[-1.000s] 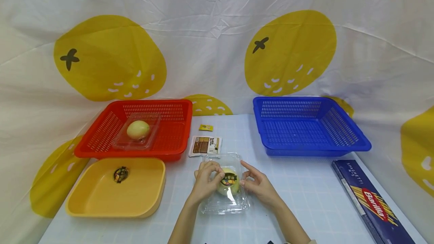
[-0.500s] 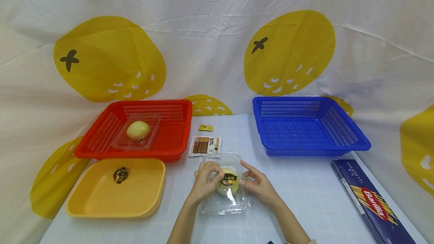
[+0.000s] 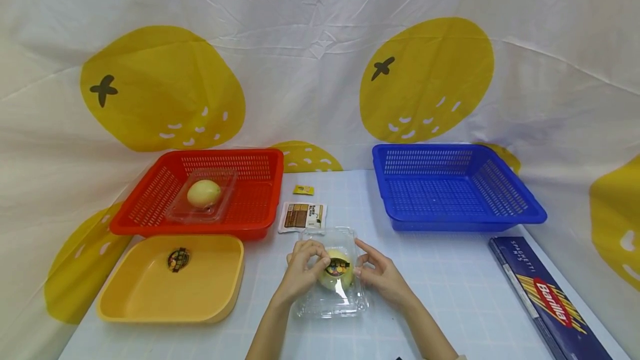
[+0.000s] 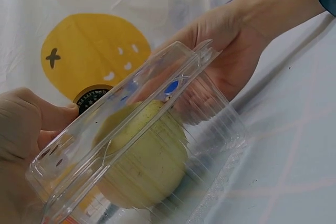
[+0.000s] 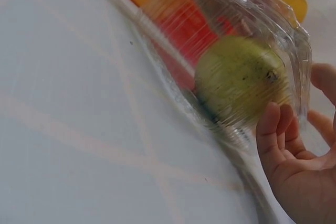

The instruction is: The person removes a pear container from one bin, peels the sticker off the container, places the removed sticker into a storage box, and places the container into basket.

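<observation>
Head cam: clear clamshell on the tabletop, round fruit inside | left hand pinching the lid sticker | right hand touching its side, fingers loosely apart | only right wrist really catches the fruit's dark spot tbh

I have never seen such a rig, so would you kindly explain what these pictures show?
No machine here: a person works bare-handed. The wide view comes from a head camera, the other two from wrist cameras. On the table lie a red basket holding a boxed fruit, a blue basket, a yellow tub, a yellow sachet, a packet and a spaghetti box. The left hand pinches the edge of a round sticker at the lid of a clear box with a pale fruit inside; the right hand is at the box's right side.
</observation>
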`<action>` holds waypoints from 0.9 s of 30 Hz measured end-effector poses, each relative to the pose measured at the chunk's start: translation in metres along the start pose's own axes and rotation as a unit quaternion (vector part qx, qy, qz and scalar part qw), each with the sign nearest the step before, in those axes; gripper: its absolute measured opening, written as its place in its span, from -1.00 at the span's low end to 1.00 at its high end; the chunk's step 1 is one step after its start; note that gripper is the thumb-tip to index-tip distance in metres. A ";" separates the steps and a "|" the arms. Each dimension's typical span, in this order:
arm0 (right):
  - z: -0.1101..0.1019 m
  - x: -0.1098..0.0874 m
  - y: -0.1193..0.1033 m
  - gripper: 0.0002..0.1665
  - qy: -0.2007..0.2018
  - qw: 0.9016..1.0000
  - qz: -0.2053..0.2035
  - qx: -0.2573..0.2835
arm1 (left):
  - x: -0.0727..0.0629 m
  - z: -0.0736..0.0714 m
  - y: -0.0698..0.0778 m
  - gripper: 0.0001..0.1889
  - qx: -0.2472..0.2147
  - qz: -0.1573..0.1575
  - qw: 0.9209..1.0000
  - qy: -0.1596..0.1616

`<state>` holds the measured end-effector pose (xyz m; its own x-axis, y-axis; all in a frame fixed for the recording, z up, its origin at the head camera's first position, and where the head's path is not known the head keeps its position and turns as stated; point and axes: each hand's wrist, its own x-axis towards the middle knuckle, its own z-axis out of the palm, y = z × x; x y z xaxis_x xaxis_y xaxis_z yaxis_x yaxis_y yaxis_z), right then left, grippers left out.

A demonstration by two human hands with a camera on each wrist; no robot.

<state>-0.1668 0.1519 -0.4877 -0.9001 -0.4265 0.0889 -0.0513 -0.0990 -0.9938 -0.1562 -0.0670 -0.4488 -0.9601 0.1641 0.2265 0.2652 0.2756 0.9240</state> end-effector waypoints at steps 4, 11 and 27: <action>0.000 -0.001 0.001 -0.15 -0.006 1.000 -0.011 0.005 | -0.001 0.001 -0.001 -0.88 -0.005 0.001 1.000 0.004; 0.000 -0.001 0.000 -0.17 -0.006 1.000 -0.013 -0.012 | -0.001 0.002 -0.005 -0.87 -0.018 0.006 1.000 0.009; -0.001 0.000 0.000 -0.17 -0.009 0.999 -0.019 -0.026 | 0.000 0.004 -0.003 -0.86 0.001 -0.007 1.000 0.019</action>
<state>-0.1673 0.1533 -0.4876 -0.8896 -0.4389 0.1267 -0.1073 -0.0690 -0.9918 -0.1569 -0.0641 -0.4527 -0.9663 0.1248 0.2253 0.2521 0.2787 0.9267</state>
